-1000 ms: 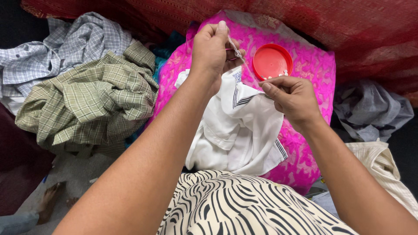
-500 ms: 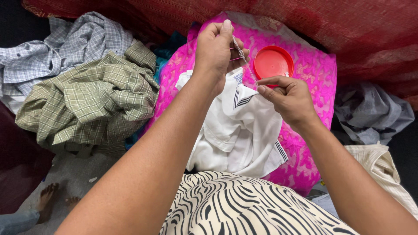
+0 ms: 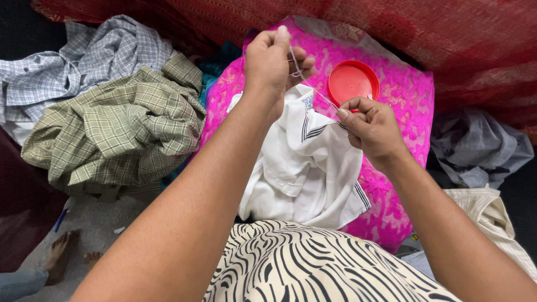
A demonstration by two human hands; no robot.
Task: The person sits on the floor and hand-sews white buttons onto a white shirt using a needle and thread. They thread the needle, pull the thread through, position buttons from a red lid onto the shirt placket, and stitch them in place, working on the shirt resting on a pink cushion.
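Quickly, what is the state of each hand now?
Left hand: closed, pinching a white thread and small scissors.
Right hand: closed, pinching the thread's other end.

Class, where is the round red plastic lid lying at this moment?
In the head view, the round red plastic lid lies on the bright pink patterned cloth, just beyond the right hand and above the white garment.

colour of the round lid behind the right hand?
Red, plain. The round lid lies on the pink cloth; the head view shows it.

smooth white cloth garment [image 3: 302,168], glossy red plastic lid [image 3: 353,81], thin pale thread [image 3: 321,96], matt pink patterned fabric [image 3: 400,89], soft green checked shirt [image 3: 120,131]
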